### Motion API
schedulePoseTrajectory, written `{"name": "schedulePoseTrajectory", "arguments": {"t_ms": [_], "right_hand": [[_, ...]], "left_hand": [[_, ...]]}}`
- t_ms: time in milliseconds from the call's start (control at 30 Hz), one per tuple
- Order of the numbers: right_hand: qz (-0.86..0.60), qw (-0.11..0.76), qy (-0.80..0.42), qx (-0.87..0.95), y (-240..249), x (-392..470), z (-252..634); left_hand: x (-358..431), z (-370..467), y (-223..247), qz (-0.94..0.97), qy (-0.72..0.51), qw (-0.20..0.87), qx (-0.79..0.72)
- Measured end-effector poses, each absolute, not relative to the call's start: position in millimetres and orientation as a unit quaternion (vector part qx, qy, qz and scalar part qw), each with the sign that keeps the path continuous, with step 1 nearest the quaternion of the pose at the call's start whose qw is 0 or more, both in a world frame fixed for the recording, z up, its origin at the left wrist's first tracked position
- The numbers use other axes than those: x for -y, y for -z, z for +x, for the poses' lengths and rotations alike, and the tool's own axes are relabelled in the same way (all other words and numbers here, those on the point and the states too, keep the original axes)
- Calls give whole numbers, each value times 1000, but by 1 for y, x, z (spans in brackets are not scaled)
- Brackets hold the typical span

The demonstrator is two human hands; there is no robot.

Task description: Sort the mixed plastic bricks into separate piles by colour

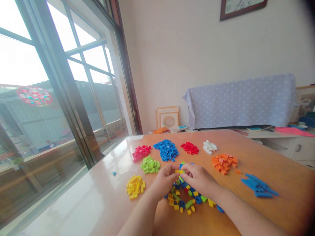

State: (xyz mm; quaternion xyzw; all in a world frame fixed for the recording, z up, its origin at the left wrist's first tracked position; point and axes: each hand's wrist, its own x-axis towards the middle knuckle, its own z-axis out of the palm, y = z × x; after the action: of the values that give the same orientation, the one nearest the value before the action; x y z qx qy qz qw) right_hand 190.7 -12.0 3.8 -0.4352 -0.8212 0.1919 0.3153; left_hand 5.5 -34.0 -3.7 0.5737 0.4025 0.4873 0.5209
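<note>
Over the mixed pile of blue, green and yellow bricks, my left hand (166, 180) and my right hand (197, 177) are close together. Small yellow bricks (180, 171) sit between their fingertips, both hands pinching them. Loose mixed bricks (189, 204) lie below and between the wrists. Nearest to my left hand are a light green pile (150, 165) and a yellow pile (135, 186). A blue pile (167, 150) lies beyond the hands. My forearms and hands hide part of the mixed pile.
On the wooden table (113, 203) are pink (141, 152), red (189, 148), white (209, 147) and orange (224, 163) piles. Long blue bricks (259, 186) lie at the right, a small blue piece (114, 173) at the left. A window stands left.
</note>
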Motion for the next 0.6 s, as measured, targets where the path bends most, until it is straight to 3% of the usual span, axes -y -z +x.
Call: {"name": "schedulePoseTrajectory", "arguments": {"t_ms": [600], "right_hand": [[-431,301,-163,835,-7,20,194]], "left_hand": [[59,-44,-13,523,-578,268,-567]]}}
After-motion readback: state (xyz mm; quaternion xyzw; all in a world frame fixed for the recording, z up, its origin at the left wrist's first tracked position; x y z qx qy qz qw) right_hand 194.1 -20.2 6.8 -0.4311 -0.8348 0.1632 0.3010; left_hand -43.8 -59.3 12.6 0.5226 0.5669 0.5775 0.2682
